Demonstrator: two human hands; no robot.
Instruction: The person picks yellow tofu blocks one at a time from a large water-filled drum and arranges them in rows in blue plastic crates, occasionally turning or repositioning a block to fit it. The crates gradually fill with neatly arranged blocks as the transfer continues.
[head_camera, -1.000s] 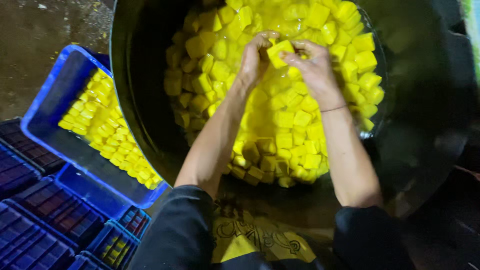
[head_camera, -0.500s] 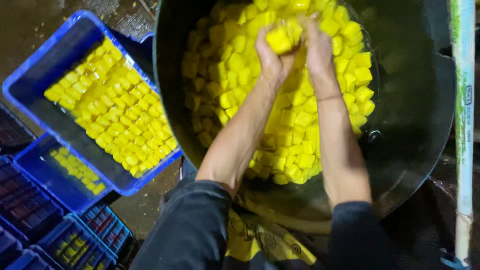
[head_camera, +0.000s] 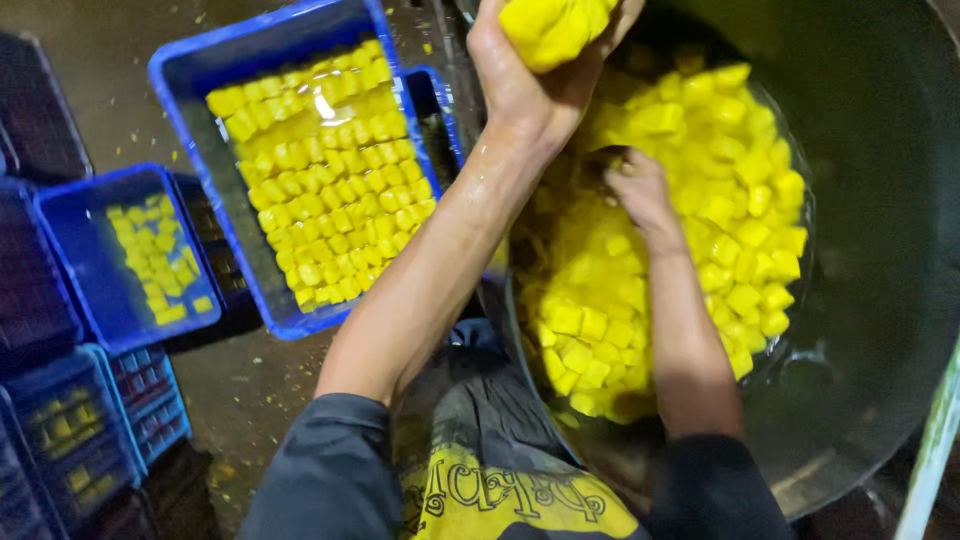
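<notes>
Your left hand (head_camera: 535, 70) grips yellow cubes (head_camera: 550, 28) above the wok (head_camera: 880, 300) — right hand (head_camera: 635, 185) curled into the heap. One crate (head_camera: 270, 45) is nearly full — many cubes remain.

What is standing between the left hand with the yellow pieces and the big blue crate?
Nothing visible: the left hand holds yellow pieces above the pan's rim, and the blue crate beside it lies open.

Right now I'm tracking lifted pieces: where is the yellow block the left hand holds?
The yellow block sits gripped in the left hand at the head view's top centre, above the big pan, right of the blue crate.
</notes>
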